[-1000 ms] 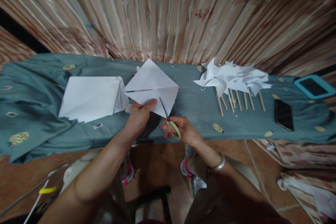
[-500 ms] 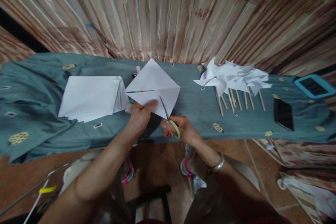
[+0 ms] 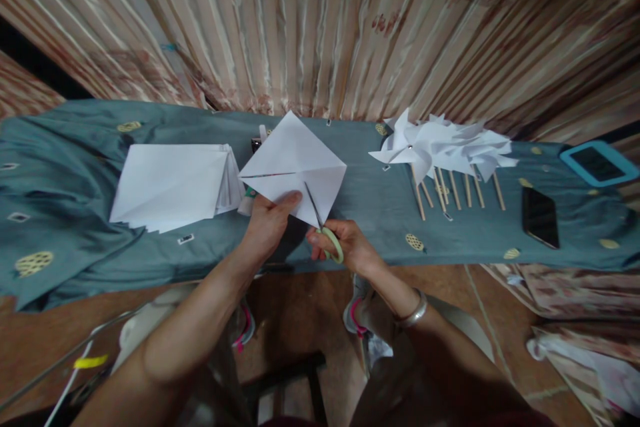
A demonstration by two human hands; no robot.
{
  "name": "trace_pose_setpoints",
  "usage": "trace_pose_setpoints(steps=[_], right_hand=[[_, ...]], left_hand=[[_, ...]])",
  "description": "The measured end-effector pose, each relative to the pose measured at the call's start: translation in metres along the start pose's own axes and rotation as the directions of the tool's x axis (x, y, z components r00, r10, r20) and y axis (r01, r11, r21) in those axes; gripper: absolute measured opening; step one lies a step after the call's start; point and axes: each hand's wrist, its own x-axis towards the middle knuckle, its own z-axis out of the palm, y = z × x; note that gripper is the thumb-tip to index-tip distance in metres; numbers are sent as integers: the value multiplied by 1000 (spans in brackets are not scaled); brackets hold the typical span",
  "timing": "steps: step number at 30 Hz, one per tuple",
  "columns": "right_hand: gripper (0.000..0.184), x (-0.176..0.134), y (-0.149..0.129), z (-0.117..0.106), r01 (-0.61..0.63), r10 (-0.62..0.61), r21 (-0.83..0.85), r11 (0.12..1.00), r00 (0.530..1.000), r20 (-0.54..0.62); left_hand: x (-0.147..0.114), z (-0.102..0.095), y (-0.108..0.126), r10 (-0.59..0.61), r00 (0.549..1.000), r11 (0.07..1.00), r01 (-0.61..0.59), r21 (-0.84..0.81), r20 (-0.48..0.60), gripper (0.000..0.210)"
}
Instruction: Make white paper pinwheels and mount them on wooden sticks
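Note:
A square sheet of white paper is held up in front of me, one corner pointing away. A slit runs from its left corner toward the middle. My left hand pinches the lower left edge, thumb on top. My right hand grips scissors with light green handles. Their blade lies over the sheet, running from the lower right edge toward the centre; the other blade is hidden, seemingly beneath the paper. Left of the sheet lies a stack of white paper.
Several white paper pinwheels on wooden sticks lie to the right. Beyond them are a black phone and a blue-framed device. A green cloth covers the narrow table, and a pleated curtain hangs behind. Small items are partly hidden behind the sheet.
The sheet has shifted very slightly to the right and its left slit looks narrower. Both hands and the scissors stay almost in place.

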Motion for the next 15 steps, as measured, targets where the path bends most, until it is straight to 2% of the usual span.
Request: trace_pose_setpoints(steps=[15], right_hand=[[45,-1,-4,1,7,-8,-59,998,1000,-18]], left_hand=[[0,0,-2,8,1000,1000,-7,15,-5,22]])
